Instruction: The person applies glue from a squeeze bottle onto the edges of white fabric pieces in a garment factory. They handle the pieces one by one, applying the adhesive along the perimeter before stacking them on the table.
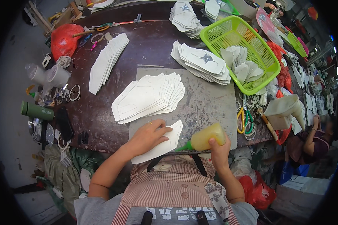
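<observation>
Near the table's front edge lies a single white cut piece (157, 150) with a curved outline, slanting toward me. The fingers of my left hand (148, 138) rest apart on top of it; a ring shows on one finger. My right hand (220, 150) is wrapped round a squeeze bottle (205, 138) of yellowish liquid. The bottle is tilted on its side, its green nozzle pointing left, close to the piece's right edge; whether the tip touches is unclear. Just beyond my left hand, a fanned stack of white pieces (139, 98) lies on a grey board (210, 108).
More white stacks lie at the left (108, 62) and right (201, 62), beside a green basket (248, 89) holding pale pieces. Scissors (248, 119) and a whitish plastic container (283, 112) stand right. A green bottle (37, 111) and phone (65, 123) sit left. Another person (313, 144) is at far right.
</observation>
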Demonstrator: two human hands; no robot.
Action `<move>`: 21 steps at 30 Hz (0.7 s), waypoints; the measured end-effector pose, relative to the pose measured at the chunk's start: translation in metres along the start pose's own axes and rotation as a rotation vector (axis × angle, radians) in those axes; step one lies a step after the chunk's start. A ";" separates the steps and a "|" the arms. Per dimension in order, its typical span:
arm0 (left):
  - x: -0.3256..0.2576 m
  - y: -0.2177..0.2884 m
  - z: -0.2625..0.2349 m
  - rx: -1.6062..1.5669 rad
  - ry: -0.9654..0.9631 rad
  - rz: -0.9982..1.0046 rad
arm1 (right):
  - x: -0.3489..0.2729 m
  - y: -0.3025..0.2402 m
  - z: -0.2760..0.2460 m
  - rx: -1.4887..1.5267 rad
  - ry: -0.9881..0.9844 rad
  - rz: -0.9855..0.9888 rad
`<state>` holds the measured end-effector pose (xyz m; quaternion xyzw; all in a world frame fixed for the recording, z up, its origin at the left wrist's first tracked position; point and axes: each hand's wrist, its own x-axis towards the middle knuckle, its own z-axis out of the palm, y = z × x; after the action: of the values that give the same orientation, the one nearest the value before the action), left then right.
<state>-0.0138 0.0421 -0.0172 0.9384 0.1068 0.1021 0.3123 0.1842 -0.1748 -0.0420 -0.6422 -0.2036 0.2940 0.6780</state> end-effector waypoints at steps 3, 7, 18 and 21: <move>0.000 0.000 0.000 0.003 0.009 0.003 | 0.001 -0.012 -0.002 0.223 0.006 0.048; -0.002 0.002 -0.004 -0.127 -0.013 -0.037 | 0.020 -0.026 -0.001 0.423 0.129 0.032; -0.010 -0.006 0.002 0.055 0.149 0.028 | 0.004 -0.004 0.017 0.145 0.043 0.050; -0.010 -0.007 0.004 0.066 0.148 0.033 | 0.002 -0.004 0.021 0.121 0.040 0.040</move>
<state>-0.0236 0.0423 -0.0256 0.9397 0.1174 0.1729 0.2707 0.1727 -0.1575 -0.0369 -0.6098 -0.1590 0.3061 0.7135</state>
